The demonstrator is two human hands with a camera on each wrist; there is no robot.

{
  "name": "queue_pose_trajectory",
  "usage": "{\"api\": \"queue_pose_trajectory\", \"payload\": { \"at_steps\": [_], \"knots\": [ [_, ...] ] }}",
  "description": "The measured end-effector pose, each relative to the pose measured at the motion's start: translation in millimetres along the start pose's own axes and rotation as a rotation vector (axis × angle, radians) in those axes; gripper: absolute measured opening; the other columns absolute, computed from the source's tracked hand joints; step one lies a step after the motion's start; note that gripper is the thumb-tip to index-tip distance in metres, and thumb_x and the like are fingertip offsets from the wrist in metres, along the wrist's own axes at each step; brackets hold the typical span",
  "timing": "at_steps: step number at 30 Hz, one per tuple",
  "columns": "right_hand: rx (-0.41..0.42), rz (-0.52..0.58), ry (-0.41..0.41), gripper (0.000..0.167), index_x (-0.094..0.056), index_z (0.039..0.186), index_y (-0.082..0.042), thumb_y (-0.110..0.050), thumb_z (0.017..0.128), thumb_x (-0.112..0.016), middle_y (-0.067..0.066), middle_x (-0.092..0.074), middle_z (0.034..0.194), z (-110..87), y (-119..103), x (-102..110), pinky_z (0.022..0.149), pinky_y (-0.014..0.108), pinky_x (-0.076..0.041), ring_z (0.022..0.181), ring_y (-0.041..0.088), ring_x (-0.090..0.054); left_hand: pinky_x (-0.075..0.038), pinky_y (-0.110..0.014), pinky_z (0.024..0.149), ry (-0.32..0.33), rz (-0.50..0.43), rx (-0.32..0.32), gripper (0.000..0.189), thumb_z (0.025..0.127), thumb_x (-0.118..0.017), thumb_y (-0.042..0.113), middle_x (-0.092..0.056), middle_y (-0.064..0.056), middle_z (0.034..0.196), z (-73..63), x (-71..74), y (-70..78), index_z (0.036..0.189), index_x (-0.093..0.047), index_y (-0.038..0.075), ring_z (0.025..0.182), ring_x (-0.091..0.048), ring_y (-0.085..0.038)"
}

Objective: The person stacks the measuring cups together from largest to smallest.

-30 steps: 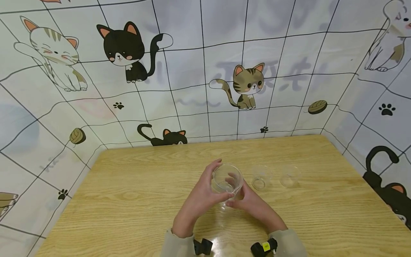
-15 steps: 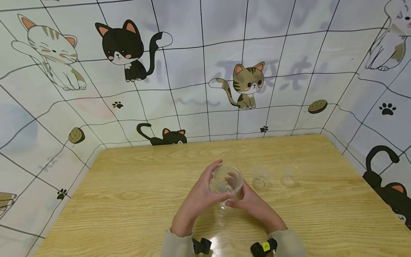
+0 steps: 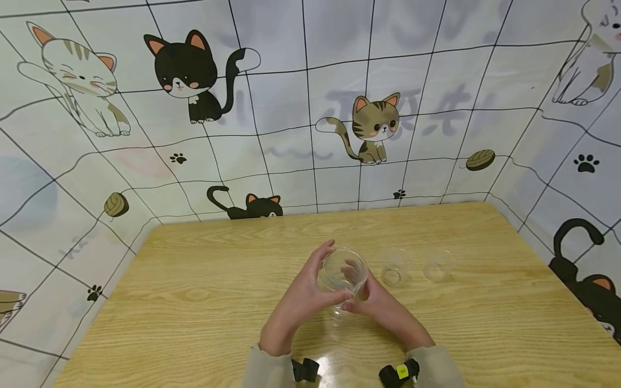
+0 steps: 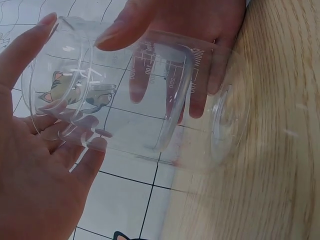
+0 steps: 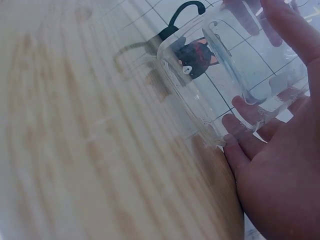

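In the head view, both hands hold clear glass beakers (image 3: pixel 343 272) over the middle of the table, one nested inside the other. My left hand (image 3: pixel 306 286) curls around the upper end, its thumb lying along the near side just below the rim. Lower down, my right hand (image 3: pixel 377 304) grips the glass from the right. The left wrist view shows white volume markings on the glass and the inner beaker's rounded bottom (image 4: pixel 177 97) well above the base of the outer beaker (image 4: pixel 231 125). In the right wrist view, right fingers (image 5: pixel 245 135) wrap behind the glass near its base.
Two more clear glass vessels, a nearer one (image 3: pixel 392 276) and one farther right (image 3: pixel 438 268), stand on the wooden table (image 3: pixel 204 291) to the right of the hands. A cat-print sheet (image 3: pixel 286 97) encloses the table's back and sides.
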State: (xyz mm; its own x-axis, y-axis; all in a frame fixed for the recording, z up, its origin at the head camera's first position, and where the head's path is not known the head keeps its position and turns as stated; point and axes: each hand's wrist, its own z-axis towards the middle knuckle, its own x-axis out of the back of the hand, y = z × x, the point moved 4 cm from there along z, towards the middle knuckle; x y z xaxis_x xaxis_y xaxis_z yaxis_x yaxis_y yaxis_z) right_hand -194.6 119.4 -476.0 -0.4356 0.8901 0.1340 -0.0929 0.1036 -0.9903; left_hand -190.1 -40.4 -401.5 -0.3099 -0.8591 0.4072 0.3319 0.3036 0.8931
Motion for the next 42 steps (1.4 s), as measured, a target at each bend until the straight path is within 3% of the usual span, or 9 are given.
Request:
{"api": "queue_pose_trajectory", "payload": {
  "at_steps": [8,13,19,25,33,36,40,42],
  "knots": [
    [0.000,0.002,0.013,0.084,-0.016,0.140,-0.028,-0.018,0.077,-0.070,0.003,-0.030,0.141,0.5,-2,0,0.100,0.050,-0.023,0.130,0.018,-0.023,-0.025,-0.049,0.099,-0.008,0.005,-0.006,0.088,0.069,-0.074,0.042,-0.017,0.015,0.143,1.8,-1.2,-4.0,0.138,-0.020,0.034,0.129,-0.024,-0.015],
    [-0.004,-0.014,0.018,0.086,-0.015,0.141,-0.022,-0.020,0.076,-0.071,0.003,-0.031,0.140,0.4,-2,0,0.101,0.051,-0.022,0.130,0.019,-0.024,-0.025,-0.050,0.098,-0.013,-0.007,-0.001,0.089,0.068,-0.074,0.042,-0.019,0.014,0.143,1.6,-1.6,-5.4,0.138,-0.020,0.035,0.129,-0.024,-0.017],
    [-0.002,-0.023,0.024,0.086,-0.016,0.141,-0.025,-0.020,0.075,-0.072,0.003,-0.031,0.140,0.2,-2,0,0.100,0.052,-0.021,0.130,0.019,-0.025,-0.026,-0.049,0.098,-0.017,0.010,0.029,0.090,0.068,-0.074,0.044,-0.019,0.015,0.142,1.3,-1.7,-5.6,0.138,-0.018,0.039,0.129,-0.023,-0.015],
    [-0.006,-0.023,0.028,0.084,-0.018,0.139,-0.030,-0.020,0.075,-0.072,0.002,-0.032,0.140,0.0,-3,-1,0.101,0.052,-0.019,0.130,0.018,-0.024,-0.026,-0.048,0.098,-0.025,0.020,0.049,0.088,0.067,-0.073,0.046,-0.017,0.015,0.143,0.4,-1.2,-4.1,0.138,-0.021,0.037,0.129,-0.022,-0.014],
    [0.013,-0.020,0.012,0.084,-0.017,0.141,-0.021,-0.018,0.076,-0.071,0.008,-0.031,0.140,0.9,-3,-1,0.100,0.052,-0.022,0.130,0.023,-0.024,-0.029,-0.048,0.097,-0.029,0.054,0.043,0.088,0.068,-0.071,0.049,-0.019,0.009,0.143,0.6,-1.2,-2.4,0.139,-0.023,0.029,0.128,-0.025,-0.017],
    [0.013,-0.020,0.015,0.084,-0.017,0.141,-0.021,-0.018,0.076,-0.071,0.007,-0.031,0.140,0.6,-3,-1,0.100,0.052,-0.021,0.130,0.022,-0.024,-0.027,-0.048,0.098,-0.038,0.041,0.067,0.086,0.071,-0.072,0.041,-0.022,0.001,0.143,-2.2,1.7,11.4,0.139,-0.024,0.021,0.127,-0.026,-0.020],
    [0.001,-0.017,0.024,0.086,-0.017,0.141,-0.022,-0.018,0.075,-0.072,0.003,-0.032,0.140,0.1,-2,-1,0.100,0.051,-0.022,0.130,0.020,-0.024,-0.026,-0.048,0.099,-0.046,0.034,0.085,0.086,0.071,-0.073,0.038,-0.025,-0.001,0.141,-2.6,1.5,11.2,0.139,-0.024,0.019,0.127,-0.026,-0.021],
    [-0.003,-0.015,0.025,0.086,-0.017,0.141,-0.023,-0.018,0.075,-0.072,0.002,-0.032,0.140,-0.1,-1,-1,0.100,0.051,-0.022,0.130,0.020,-0.024,-0.027,-0.047,0.098,-0.043,0.044,0.080,0.087,0.069,-0.072,0.045,-0.025,0.003,0.141,-1.1,-0.3,1.4,0.138,-0.024,0.024,0.127,-0.027,-0.018]
  ]
}}
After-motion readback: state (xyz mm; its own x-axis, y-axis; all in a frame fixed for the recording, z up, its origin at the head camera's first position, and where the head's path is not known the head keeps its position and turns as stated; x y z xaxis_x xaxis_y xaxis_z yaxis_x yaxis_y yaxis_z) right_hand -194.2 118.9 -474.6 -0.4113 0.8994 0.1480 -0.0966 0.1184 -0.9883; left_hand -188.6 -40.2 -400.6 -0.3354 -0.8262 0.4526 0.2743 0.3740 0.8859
